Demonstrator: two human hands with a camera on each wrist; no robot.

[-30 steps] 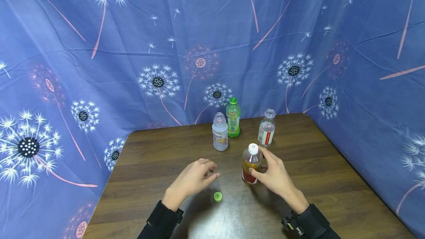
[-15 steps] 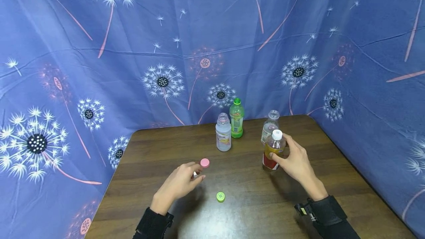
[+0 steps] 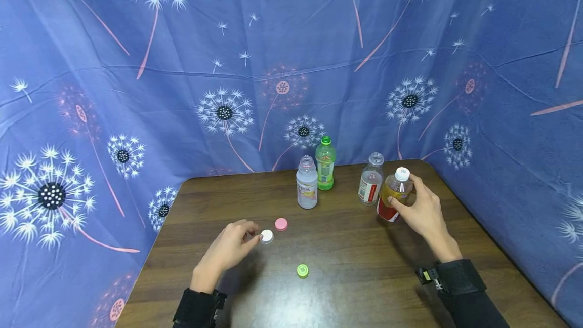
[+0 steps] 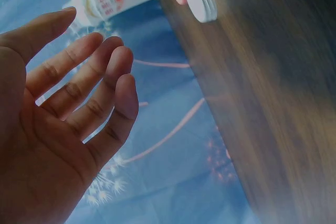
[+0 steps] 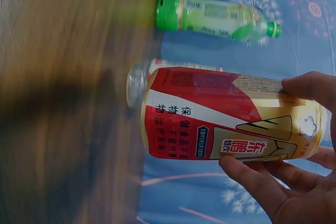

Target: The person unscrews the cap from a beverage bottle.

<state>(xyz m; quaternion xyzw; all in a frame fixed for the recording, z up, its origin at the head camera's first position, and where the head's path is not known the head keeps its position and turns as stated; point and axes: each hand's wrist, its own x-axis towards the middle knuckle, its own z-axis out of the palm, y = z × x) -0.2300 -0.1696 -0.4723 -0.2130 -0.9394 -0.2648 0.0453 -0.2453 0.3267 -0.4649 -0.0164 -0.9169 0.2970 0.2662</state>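
Observation:
My right hand grips a drink bottle with a white cap on it, at the right of the table. Its red-and-gold label fills the right wrist view, thumb and fingers round its upper part. Just left of it stands an uncapped clear bottle with a white-and-red label. My left hand holds nothing, fingers loosely bent, over the table at the left. Right by its fingertips lies a white cap, with a pink cap just behind. A green cap lies nearer the front.
A whitish bottle and a green bottle, both uncapped, stand near the back edge of the wooden table. A blue curtain with dandelion prints hangs behind and along the right side.
The right hand has carried the white-capped bottle rightward and back, beside the clear bottle. My left hand has drawn away leftward, uncovering the pink and white caps.

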